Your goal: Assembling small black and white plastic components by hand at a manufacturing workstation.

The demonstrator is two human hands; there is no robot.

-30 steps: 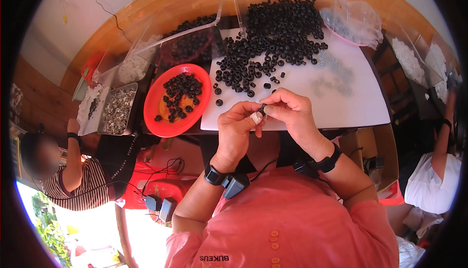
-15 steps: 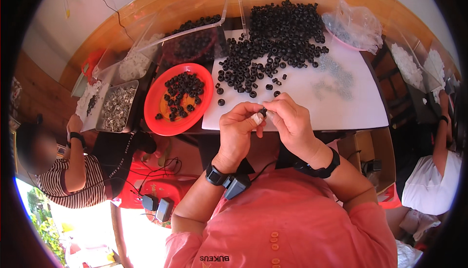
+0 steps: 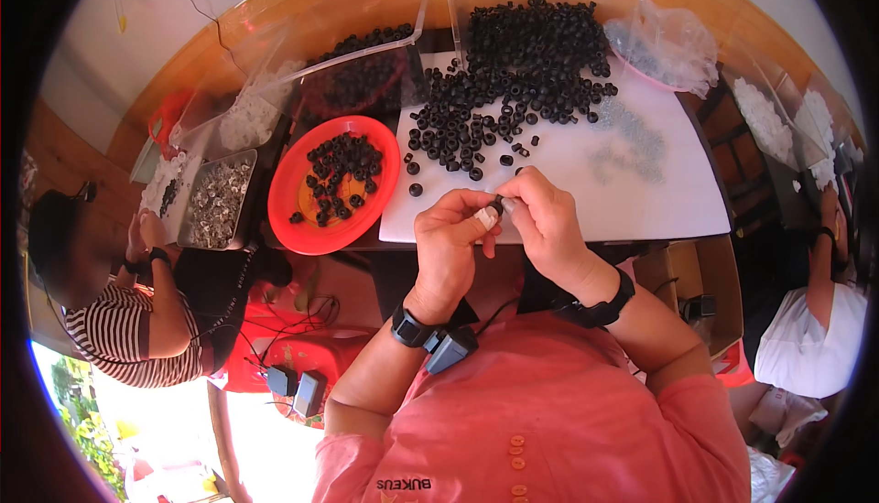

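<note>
Over the near edge of the white board, my left hand [image 3: 449, 237] pinches a small black ring-like part [image 3: 497, 204] between thumb and fingers. A white wrap [image 3: 486, 217] covers the thumb tip. My right hand [image 3: 549, 228] is closed, its thumb and forefinger pinched together right at the black part; whatever is between those fingertips is too small to make out. Beyond my hands, a large pile of similar black parts [image 3: 531, 54] spreads over the white board [image 3: 549, 201]. Small clear pieces [image 3: 632, 141] lie scattered to its right.
A red plate [image 3: 286, 196] with black parts sits left, beside a metal tray [image 3: 220, 196] of shiny pieces. Clear bins [image 3: 366, 59] stand behind. A plastic bag [image 3: 682, 50] rests on a pink bowl at the far right. People work on the left [image 3: 137, 320] and right [image 3: 815, 338].
My right hand has shifted slightly, its fingers still at the black part. My left hand stays nearly in place. The person on the left has brought both hands together near the tray.
</note>
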